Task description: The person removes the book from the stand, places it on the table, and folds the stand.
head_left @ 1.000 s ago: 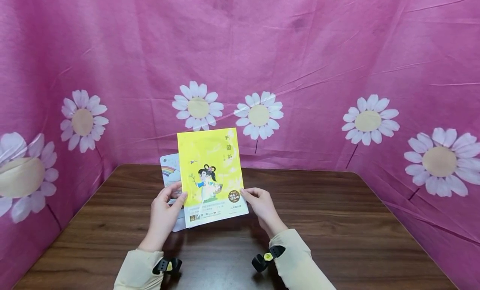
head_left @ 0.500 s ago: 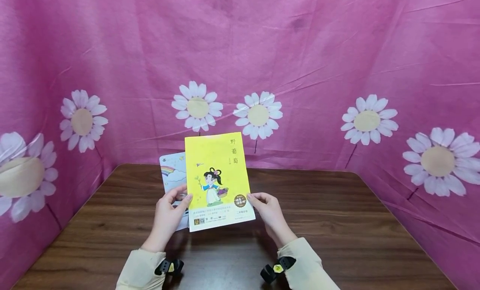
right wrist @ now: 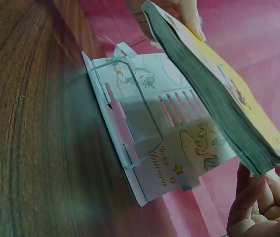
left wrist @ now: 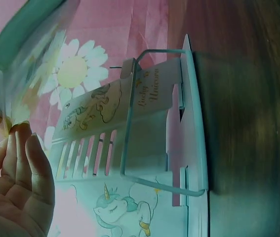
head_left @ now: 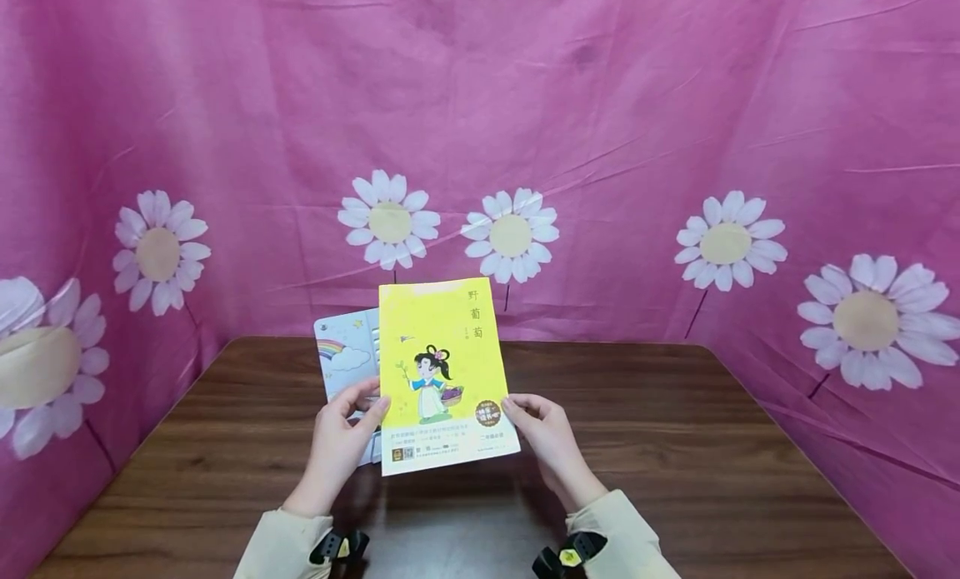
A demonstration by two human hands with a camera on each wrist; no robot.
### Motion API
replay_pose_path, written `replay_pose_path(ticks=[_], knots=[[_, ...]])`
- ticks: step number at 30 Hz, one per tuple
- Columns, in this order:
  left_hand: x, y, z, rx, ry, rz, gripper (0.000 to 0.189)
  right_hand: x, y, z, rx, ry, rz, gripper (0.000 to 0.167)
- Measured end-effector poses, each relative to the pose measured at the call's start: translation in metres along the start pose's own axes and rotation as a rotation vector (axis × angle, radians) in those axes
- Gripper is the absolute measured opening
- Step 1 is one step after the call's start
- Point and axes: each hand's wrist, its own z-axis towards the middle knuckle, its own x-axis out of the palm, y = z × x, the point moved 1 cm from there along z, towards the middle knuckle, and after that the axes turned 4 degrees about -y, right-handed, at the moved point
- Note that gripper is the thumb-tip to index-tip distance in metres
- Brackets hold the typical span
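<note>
Rightward and slightly toward the near edge of the dark brown wood-grain counter [head_left: 675,454]: that was how the bright yellow rectangular paperback book [head_left: 446,366] had moved over the last second, both hands travelling with it, so that more of the pale blue flat-panelled book stand with a rainbow print [head_left: 345,346] showed at its left.

The book was held up in front of the stand, left of the counter's centre line, its cover toward the person. Its long axis ran from the near edge toward the far edge, the top leaning a little toward the far left corner. The person's left grip [head_left: 341,441] pinched the book's lower left side, thumb in front. The right grip [head_left: 553,446] pinched the lower right side in the same way.

From both grips, the stand lay farther toward the far edge and to the left, so the left grip was the nearer one. Part of the stand was hidden behind the book in the head view; the left wrist view showed backdrop between the two, the book apart from the stand.

Nearest to a container was the stand itself: its raised front ledge [left wrist: 197,133] and thin U-shaped wire bar [left wrist: 128,118] faced the person, and the book was not in them. Beyond the far edge hung a pink cloth backdrop printed with white daisies [head_left: 637,104].
</note>
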Motion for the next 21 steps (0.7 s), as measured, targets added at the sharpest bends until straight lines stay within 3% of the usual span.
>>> replay_pose_path(ticks=[11,16,21], knots=[[0.013,-0.011,-0.007,-0.007,0.064,-0.004,0.035,-0.02,0.007,-0.014,0.01,-0.034,-0.061,0.028],[0.024,-0.009,-0.011,-0.035,0.097,-0.031,0.034,-0.033,0.009,-0.018,0.012,-0.049,-0.126,0.028],[0.036,-0.008,-0.013,-0.015,0.131,-0.058,0.033,-0.047,0.011,-0.021,0.006,-0.071,-0.169,0.028]])
